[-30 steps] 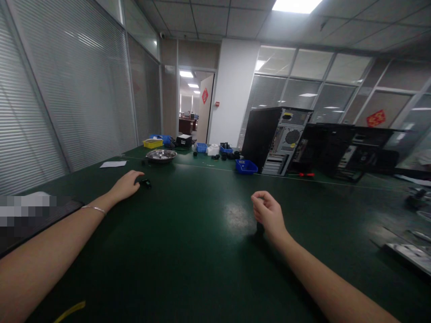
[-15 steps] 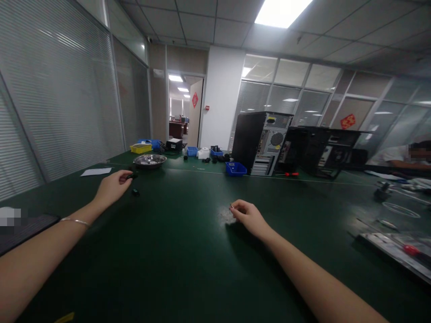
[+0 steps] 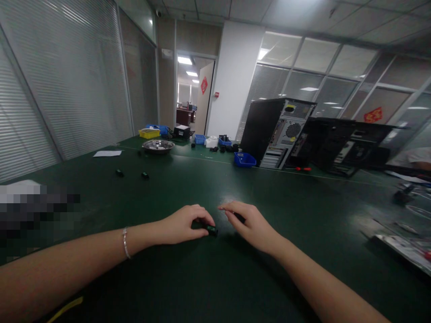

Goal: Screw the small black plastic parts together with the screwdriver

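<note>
My left hand (image 3: 188, 224) is low over the green table (image 3: 161, 278), its thumb and fingers pinching a small black piece with green on top (image 3: 212, 230). What exactly this piece is, I cannot make out. Just to the right is my right hand (image 3: 252, 224), palm down, with a gap between thumb and fingers and nothing visible in it. The two hands are close but apart. Two similar small black pieces lie farther off to the left, one (image 3: 119, 172) beside the other (image 3: 144, 175).
A metal bowl (image 3: 147, 150), a white paper (image 3: 107, 153) and a yellow tray (image 3: 149, 133) are at the far left. A blue bin (image 3: 244, 160) stands before a black computer tower (image 3: 262, 130). More opened cases (image 3: 357, 143) sit right. A metal panel (image 3: 400, 251) lies at right.
My left hand has come from the far left to the middle, bringing a small black piece near my right hand. My right hand's fingers have straightened. The view has tilted downward.
</note>
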The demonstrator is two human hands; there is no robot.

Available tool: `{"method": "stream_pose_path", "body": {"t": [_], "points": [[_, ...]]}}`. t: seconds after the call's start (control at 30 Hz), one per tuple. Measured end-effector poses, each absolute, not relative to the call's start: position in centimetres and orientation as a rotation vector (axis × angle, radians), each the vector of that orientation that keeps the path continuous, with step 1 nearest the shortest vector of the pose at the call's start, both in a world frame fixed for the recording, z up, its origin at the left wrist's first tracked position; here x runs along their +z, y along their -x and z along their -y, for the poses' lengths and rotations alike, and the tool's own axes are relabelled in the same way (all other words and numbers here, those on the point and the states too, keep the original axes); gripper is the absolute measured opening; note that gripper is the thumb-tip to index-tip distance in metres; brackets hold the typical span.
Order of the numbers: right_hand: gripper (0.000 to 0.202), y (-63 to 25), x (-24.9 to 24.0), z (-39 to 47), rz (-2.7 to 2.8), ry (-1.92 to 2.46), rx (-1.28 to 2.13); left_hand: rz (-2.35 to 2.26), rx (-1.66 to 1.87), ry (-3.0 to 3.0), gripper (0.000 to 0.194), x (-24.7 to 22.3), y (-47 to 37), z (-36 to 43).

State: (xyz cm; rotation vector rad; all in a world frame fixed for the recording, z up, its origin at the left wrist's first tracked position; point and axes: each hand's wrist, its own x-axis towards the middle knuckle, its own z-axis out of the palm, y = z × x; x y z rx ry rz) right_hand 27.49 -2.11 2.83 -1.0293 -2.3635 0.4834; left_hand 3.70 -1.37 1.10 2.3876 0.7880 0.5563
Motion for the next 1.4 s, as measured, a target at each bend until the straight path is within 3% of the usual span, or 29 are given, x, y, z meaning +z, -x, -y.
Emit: {"method": "stream_pose_path", "body": {"t": [0.2, 0.37, 0.57, 1.4], "points": [[0.027, -27.6, 3.2, 2.7, 2.513, 1.050, 0.568, -0.801, 0.574, -2.330, 0.031, 0.8, -3.1, 0.7], [0.013, -28.5, 3.6, 2.6, 2.598, 1.044, 0.658, -0.809, 0.587, -2.361, 0.020, 0.3, -3.2, 0.5], [0.015, -28.9, 3.5, 2.4, 2.642, 1.003, 0.705, -0.796, 0.595, -2.351, 0.020, 0.3, -3.3, 0.3], [0.015, -27.8, 2.7, 2.7, 2.691, 1.049, 0.300, -0.765, 0.606, -2.350, 0.021, 0.1, -3.2, 0.2]]}}
